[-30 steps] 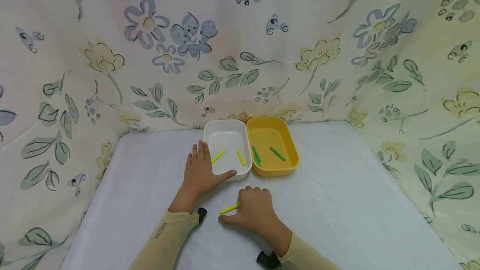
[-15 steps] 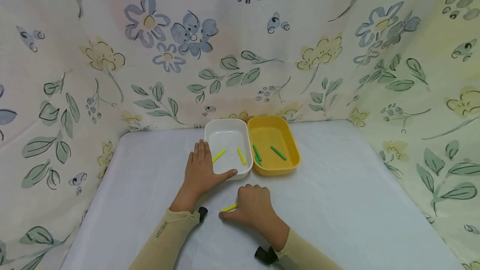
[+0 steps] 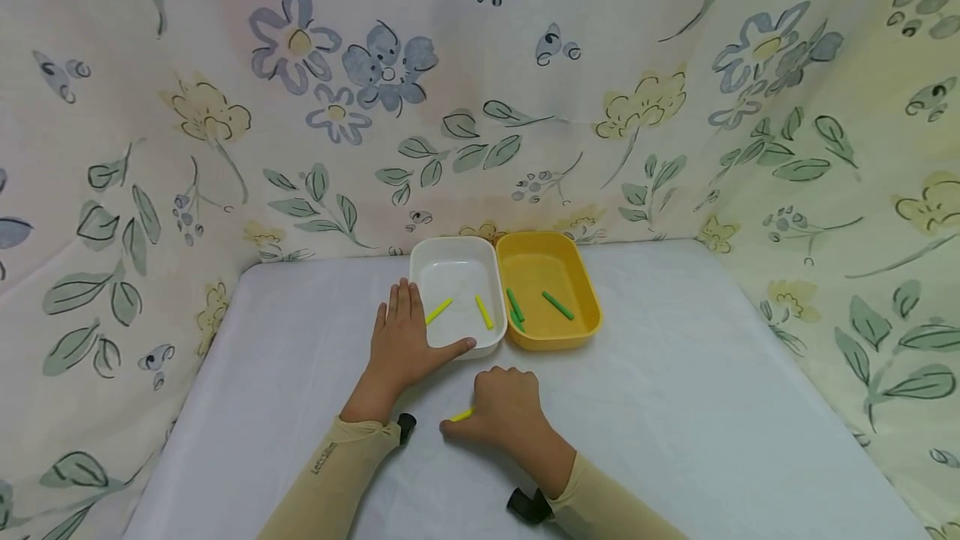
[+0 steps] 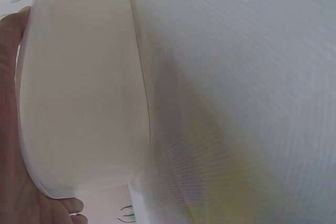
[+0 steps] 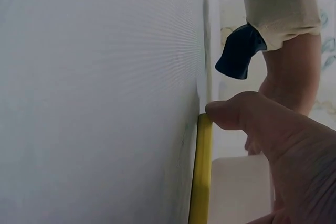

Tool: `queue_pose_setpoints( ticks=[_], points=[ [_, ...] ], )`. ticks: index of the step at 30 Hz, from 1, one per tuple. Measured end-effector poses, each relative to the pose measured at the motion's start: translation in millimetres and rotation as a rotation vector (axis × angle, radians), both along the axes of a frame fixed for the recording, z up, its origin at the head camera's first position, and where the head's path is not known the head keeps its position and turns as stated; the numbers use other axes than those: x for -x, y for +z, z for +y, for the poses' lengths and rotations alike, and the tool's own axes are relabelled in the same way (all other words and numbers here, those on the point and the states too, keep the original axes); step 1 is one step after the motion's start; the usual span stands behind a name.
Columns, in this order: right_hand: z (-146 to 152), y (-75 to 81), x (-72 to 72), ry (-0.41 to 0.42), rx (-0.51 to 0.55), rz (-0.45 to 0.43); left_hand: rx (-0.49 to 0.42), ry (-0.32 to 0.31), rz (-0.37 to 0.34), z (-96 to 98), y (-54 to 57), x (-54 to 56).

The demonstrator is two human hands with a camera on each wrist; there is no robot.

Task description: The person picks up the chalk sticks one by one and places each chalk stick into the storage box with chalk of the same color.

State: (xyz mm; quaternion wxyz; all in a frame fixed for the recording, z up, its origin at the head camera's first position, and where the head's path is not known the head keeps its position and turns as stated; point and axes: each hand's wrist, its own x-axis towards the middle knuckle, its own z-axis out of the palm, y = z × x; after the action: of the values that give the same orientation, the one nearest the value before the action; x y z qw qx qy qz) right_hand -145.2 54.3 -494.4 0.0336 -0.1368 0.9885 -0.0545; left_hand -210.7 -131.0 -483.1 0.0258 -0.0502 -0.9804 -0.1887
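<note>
My left hand (image 3: 401, 344) rests at the near left corner of a white plastic tray (image 3: 453, 267), its fingers straight along the left side and the thumb along the front rim. Two yellow sticks (image 3: 483, 312) lie inside that tray. On the cloth in front of it, my right hand (image 3: 506, 411) holds another yellow stick (image 3: 462, 415), with fingers curled over it. The right wrist view shows the thumb tip at the end of this stick (image 5: 201, 177); its other end is hidden. The left wrist view shows the white tray's outer wall (image 4: 84, 87).
A yellow-orange tray (image 3: 536, 261) stands right against the white one and holds several green sticks (image 3: 558, 305). White cloth (image 3: 697, 407) covers the table. A floral curtain (image 3: 480, 65) hangs behind and at both sides.
My right hand has closed in on the yellow stick, with the fingers drawing slightly toward the thumb, so less of the stick shows. The left hand stays at the white tray.
</note>
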Motion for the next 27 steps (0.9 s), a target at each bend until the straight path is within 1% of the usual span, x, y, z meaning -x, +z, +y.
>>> queue_pose_setpoints(
  ticks=[7,13,17,22,25,27],
  points=[
    [0.8,3.1,-1.9,-0.003,0.011,-0.027,0.007,0.005,-0.024,-0.1,-0.8,0.1],
    [4.5,5.3,-3.9,0.001,0.027,-0.025,-0.008,-0.002,0.002,-0.1,-0.5,-0.9],
    [9.9,5.5,-5.5,0.016,0.032,-0.004,-0.019,-0.002,0.005,-0.2,-0.2,-1.7],
    [17.6,11.4,-8.3,0.037,0.047,0.029,-0.019,-0.004,0.021,0.3,0.9,-2.6],
    [22.3,17.1,-10.2,0.057,0.050,0.066,-0.010,-0.005,0.010,0.6,1.5,-2.3],
    [25.7,20.8,-11.1,0.081,0.060,0.106,-0.003,-0.006,0.007,0.3,1.0,-1.8]
  ],
)
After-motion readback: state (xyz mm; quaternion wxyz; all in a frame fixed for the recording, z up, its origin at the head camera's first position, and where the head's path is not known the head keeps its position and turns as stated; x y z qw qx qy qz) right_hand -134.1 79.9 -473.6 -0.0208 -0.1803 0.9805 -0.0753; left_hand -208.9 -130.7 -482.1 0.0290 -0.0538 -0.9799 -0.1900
